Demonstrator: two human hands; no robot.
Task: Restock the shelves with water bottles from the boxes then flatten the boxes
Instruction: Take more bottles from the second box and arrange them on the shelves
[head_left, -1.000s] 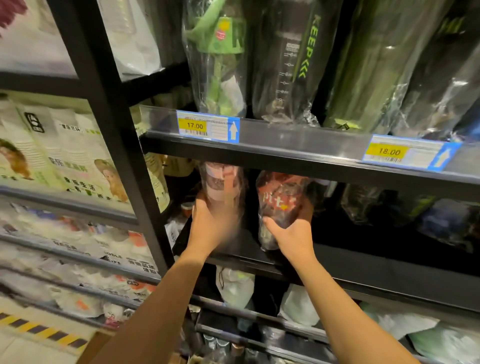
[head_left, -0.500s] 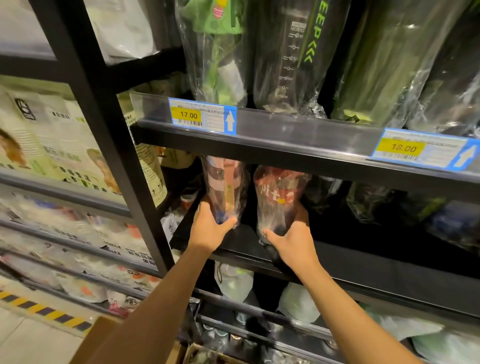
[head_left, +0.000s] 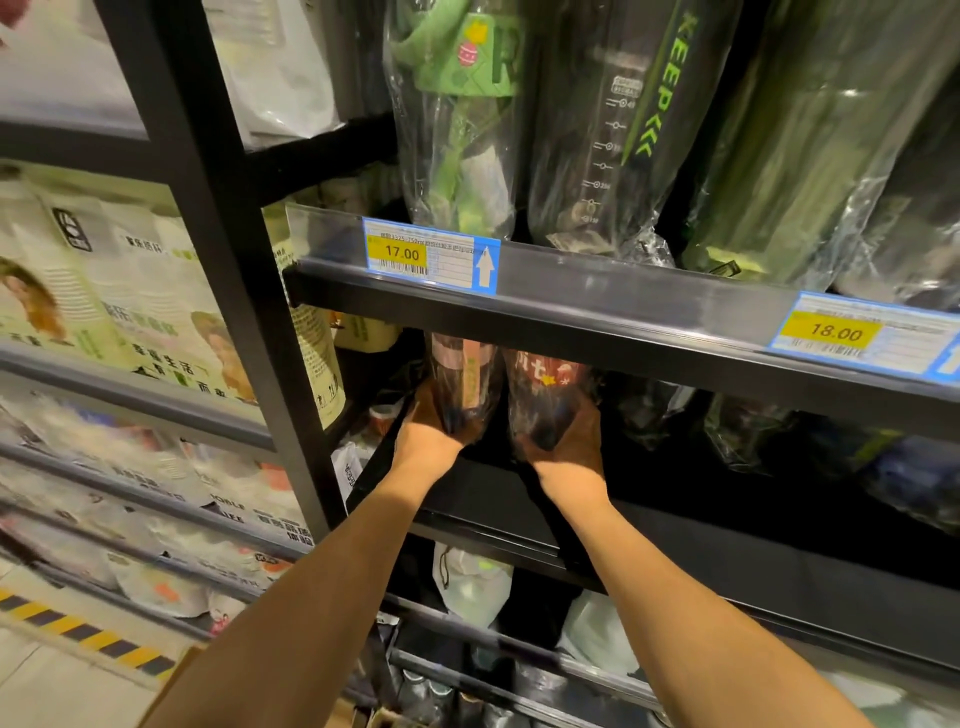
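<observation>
Two plastic-wrapped water bottles stand side by side on the dark middle shelf (head_left: 519, 499). My left hand (head_left: 423, 434) grips the base of the left bottle (head_left: 460, 379), which has a pinkish band. My right hand (head_left: 563, 441) grips the base of the right bottle (head_left: 545, 395), dark red with light lettering. Both bottles are deep under the upper shelf, so their tops are hidden. A brown cardboard box corner (head_left: 171, 686) shows at the bottom left beneath my left arm.
The upper shelf edge (head_left: 597, 317) carries price tags 17.00 (head_left: 431, 254) and 18.00 (head_left: 857, 332); wrapped green and black bottles (head_left: 597, 130) stand above it. More wrapped bottles (head_left: 753, 426) sit to the right. A black upright post (head_left: 234, 260) and packaged goods lie left.
Both hands have pushed the two bottles further back under the upper shelf. The view has moved closer to the shelves.
</observation>
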